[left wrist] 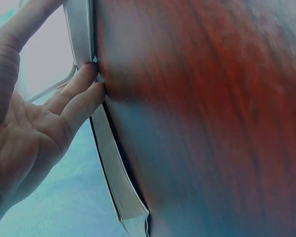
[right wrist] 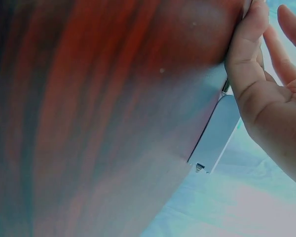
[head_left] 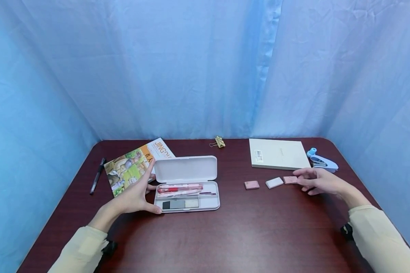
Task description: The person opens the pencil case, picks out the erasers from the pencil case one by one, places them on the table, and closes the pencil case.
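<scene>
Head view: the left hand [head_left: 131, 197] lies flat and spread against the left end of a white pencil case [head_left: 188, 189], thumb along its front corner, fingers straight up the side of the raised lid. The case is smooth hard plastic with rounded corners, lying open near the middle of the table [head_left: 246, 235]. Its tray holds a red pen [head_left: 179, 187] and a row of small dark, grey and pale blocks in the front compartment.

The right hand [head_left: 319, 181] rests on the table to the right, fingers straight and relaxed, their tips touching a pink eraser [head_left: 290, 179]. Just left of it lie a white eraser [head_left: 274, 182] and another pink one [head_left: 251, 184], all three small matte rectangles in a loose row, well apart from the case.

Behind the erasers lies a cream notebook [head_left: 278, 153], flat and closed, with a blue stapler [head_left: 322, 160] at its right edge. A glossy illustrated book [head_left: 136, 165] lies under the left fingers, a black pen [head_left: 97, 175] further left, and a brass-coloured binder clip [head_left: 219, 141] near the back edge.

The table is dark reddish wood grain with rounded corners and a faint sheen. Creased pale blue cloth hangs around it on three sides.
</scene>
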`<control>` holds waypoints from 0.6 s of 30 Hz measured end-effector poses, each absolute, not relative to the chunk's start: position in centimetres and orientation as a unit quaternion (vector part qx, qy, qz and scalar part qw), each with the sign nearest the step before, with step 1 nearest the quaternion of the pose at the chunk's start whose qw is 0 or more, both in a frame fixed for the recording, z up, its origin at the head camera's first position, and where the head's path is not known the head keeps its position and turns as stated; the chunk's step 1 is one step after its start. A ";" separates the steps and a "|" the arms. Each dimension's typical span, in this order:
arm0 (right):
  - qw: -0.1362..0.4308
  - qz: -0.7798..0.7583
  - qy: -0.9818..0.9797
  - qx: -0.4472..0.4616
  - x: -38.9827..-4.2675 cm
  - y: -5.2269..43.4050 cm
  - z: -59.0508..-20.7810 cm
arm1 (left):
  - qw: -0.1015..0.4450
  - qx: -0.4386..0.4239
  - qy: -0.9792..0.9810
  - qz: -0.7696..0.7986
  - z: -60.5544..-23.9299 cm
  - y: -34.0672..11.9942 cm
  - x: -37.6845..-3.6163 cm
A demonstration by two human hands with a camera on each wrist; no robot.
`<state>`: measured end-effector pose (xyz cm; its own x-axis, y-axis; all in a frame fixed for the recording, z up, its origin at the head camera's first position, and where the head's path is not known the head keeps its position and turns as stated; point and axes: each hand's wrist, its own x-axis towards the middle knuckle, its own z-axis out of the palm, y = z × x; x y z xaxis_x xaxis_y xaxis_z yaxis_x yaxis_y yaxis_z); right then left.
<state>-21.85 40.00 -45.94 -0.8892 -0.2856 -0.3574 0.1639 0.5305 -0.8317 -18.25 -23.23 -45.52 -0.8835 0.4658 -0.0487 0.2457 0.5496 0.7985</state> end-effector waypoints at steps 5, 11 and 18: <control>0.192 -0.445 0.872 -0.067 -21.1 39.4 -45.2 | 0.128 0.207 0.870 0.429 -45.6 -23.2 -18.3; 0.097 -0.372 0.916 -0.114 -19.5 36.8 -43.2 | 0.129 0.205 0.871 0.428 -45.5 -23.2 -18.2; 0.088 -0.392 0.903 -0.151 -18.3 32.5 -40.9 | 0.132 0.198 0.873 0.425 -45.4 -23.1 -18.1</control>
